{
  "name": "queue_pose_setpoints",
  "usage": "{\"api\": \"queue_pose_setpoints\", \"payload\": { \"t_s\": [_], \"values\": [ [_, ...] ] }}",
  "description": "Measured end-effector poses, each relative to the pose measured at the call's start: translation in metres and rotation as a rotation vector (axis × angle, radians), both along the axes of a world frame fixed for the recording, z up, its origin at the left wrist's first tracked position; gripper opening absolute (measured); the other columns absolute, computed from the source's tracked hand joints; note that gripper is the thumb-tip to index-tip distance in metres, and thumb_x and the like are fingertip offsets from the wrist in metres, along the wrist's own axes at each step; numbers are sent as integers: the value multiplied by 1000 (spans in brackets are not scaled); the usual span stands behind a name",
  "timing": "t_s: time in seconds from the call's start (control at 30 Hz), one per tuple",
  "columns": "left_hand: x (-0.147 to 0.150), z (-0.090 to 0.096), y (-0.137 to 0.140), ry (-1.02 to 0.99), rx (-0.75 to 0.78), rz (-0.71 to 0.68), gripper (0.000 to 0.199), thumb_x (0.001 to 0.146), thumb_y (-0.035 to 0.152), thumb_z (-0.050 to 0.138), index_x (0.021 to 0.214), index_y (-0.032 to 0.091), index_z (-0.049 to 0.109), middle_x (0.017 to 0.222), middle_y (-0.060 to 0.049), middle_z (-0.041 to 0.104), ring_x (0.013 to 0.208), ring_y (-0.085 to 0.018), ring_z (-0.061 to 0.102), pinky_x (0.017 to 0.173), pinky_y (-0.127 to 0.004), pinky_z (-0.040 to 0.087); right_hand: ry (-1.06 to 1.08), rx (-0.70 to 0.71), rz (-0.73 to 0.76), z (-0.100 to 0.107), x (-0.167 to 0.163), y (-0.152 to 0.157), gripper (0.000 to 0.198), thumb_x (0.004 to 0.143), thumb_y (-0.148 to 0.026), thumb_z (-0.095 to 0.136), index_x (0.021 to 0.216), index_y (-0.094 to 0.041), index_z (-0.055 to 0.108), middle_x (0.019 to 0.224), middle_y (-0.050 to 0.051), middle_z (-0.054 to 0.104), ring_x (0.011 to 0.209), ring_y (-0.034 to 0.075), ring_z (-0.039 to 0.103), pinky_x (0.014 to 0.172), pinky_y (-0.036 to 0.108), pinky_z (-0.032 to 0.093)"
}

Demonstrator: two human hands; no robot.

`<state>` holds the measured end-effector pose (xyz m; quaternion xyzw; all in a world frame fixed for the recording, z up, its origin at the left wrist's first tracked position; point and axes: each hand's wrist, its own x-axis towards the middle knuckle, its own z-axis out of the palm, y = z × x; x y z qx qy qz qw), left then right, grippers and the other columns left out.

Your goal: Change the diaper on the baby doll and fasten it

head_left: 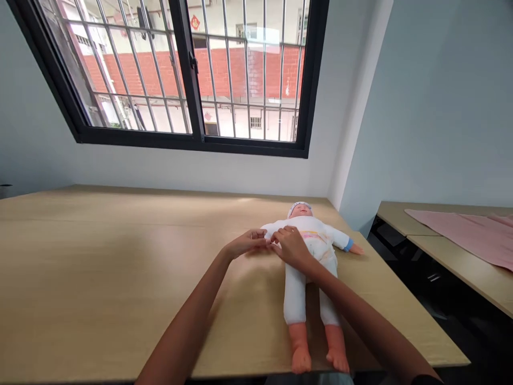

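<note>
With fingers (256, 234) of left hand (243, 244) and right hand (292, 247) bent nearly closed, meeting at the end of the doll's (319, 243) left-lying white sleeve (273, 227); cannot tell whether pinching cloth. Lying face up on the surface (120, 267), feet (301, 359) by the near edge, head (301, 211) towards the barred window (194, 80).

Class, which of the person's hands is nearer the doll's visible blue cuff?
Right. The right hand is over the doll, left of the blue cuff; the left hand is farther left.
</note>
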<state>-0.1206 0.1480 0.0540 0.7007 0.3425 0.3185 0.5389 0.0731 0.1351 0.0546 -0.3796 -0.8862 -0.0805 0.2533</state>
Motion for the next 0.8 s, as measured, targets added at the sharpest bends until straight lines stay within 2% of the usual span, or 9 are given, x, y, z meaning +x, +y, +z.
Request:
{"api": "queue_pose_setpoints", "payload": {
  "t_s": [0.1,0.2,0.27,0.33,0.53,0.6,0.73,0.8],
  "values": [
    [13,-2,2,-117,57,44,24,75,33,71,81,16,54,83,-1,63,76,-12,59,70,-25,44,66,-33,-85,7,5,-2,12,88,-24,53,83,-18,63,86,5,66,88,20,55,78,31,36],
    [33,-7,1,-263,130,129,32,72,31,73,93,20,52,100,-2,62,97,-16,58,83,-29,45,208,-97,-212,13,14,-2,16,87,-28,53,78,-18,62,83,4,66,85,19,55,76,30,35],
    [46,-11,-2,-256,114,106,42,73,33,72,107,23,51,111,-4,61,106,-18,55,90,-31,43,309,-136,-290,14,22,-1,19,86,-31,53,73,-19,61,81,4,65,83,18,55,74,29,35],
    [56,-15,-6,-196,70,73,49,75,35,70,118,24,49,114,-5,60,108,-19,55,92,-32,42,395,-154,-334,10,31,3,23,85,-32,51,67,-19,58,76,3,63,78,17,54,71,28,35],
    [64,-15,-16,-119,102,100,50,77,36,67,124,26,54,127,-6,57,120,-24,48,100,-34,38,569,-171,-347,-1,58,18,31,83,-29,45,54,-19,50,62,1,56,64,14,50,63,26,36],
    [64,-13,-18,-91,105,82,48,76,37,67,122,25,57,128,-6,57,121,-25,47,101,-35,38,599,-204,-364,0,66,20,29,81,-30,47,55,-18,52,63,0,58,63,14,51,62,25,36],
    [66,-12,-20,-61,49,43,54,75,40,69,125,25,57,125,-7,58,110,-25,54,94,-37,43,652,-312,-367,1,74,18,21,78,-31,54,62,-18,57,66,1,64,63,14,55,63,25,39],
    [67,-13,-20,-72,60,36,54,74,40,70,124,25,58,128,-7,57,114,-27,52,95,-37,43,681,-352,-351,0,76,16,18,76,-31,56,64,-18,59,67,1,65,65,15,57,63,26,40]
  ]
}}
